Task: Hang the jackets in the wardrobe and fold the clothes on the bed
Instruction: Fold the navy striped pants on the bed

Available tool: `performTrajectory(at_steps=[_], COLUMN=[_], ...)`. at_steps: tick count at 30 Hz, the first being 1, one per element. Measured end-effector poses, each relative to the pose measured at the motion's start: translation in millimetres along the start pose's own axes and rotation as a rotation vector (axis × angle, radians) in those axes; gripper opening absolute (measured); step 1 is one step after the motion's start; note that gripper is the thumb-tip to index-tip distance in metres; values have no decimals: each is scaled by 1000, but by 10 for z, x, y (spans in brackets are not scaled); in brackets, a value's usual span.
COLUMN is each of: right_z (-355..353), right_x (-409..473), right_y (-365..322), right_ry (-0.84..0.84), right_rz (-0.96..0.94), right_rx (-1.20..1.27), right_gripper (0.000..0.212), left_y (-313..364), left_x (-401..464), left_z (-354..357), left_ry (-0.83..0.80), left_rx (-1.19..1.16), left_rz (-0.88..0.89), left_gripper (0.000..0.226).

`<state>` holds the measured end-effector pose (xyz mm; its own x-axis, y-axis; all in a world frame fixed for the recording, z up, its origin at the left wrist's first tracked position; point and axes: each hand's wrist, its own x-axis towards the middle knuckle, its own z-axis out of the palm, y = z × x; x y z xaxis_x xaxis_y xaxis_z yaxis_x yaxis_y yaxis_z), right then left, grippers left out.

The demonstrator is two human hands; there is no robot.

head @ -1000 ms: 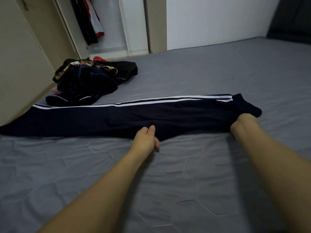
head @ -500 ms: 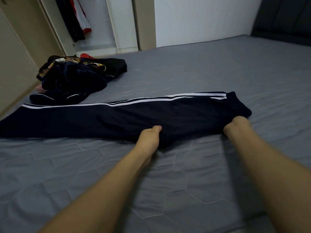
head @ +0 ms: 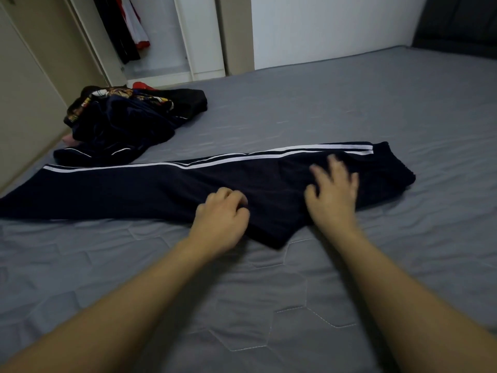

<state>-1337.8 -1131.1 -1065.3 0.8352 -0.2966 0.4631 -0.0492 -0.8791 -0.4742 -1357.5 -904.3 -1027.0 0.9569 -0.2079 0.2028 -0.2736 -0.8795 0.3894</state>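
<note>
the bed (head: 349, 109) fills most of the view, covered in a grey quilted sheet stitched in hexagons. behind it on the left stands the wardrobe (head: 199, 36), open, with dark and red-and-white jackets (head: 126, 30) hanging inside; a cream door panel runs down the left edge and a white wall meets the far side of the bed.

a pair of navy track pants (head: 134, 189) with two white side stripes lies flat across the middle of the bed, the leg end reaching to the left edge of the view and the waistband end to the right. the near edge comes to a point between the two forearms.

beyond the pants, toward the wardrobe, a pile of clothes (head: 121, 125) sits crumpled on the bed: dark navy fabric with white piping, a black piece with a colourful print, a bit of pink at its left side.

the left hand (head: 222, 219) rests at the near edge of the pants, its fingers curled in, pinching the fabric. the right hand (head: 332, 192) lies on the pants nearer the waistband, blurred, its fingers spread and straight, released, flat over the cloth.
</note>
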Motion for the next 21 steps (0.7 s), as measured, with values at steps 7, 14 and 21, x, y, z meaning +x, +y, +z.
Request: performTrajectory(at_steps=[7, 14, 21], right_z=[211, 350, 437], right_x=[-17, -135, -223], right_y=[-85, -82, -49], right_ry=[-459, -461, -368], right_rz=[-67, -206, -260], right_rx=[-156, -154, -192], right_gripper=[60, 70, 86], left_y=[-527, -256, -184], left_x=[1067, 2075, 2453], left_z=[349, 756, 967], left_ry=[-351, -199, -87], left_rx=[213, 213, 86], left_rz=[-122, 78, 156], left_gripper=[60, 50, 26])
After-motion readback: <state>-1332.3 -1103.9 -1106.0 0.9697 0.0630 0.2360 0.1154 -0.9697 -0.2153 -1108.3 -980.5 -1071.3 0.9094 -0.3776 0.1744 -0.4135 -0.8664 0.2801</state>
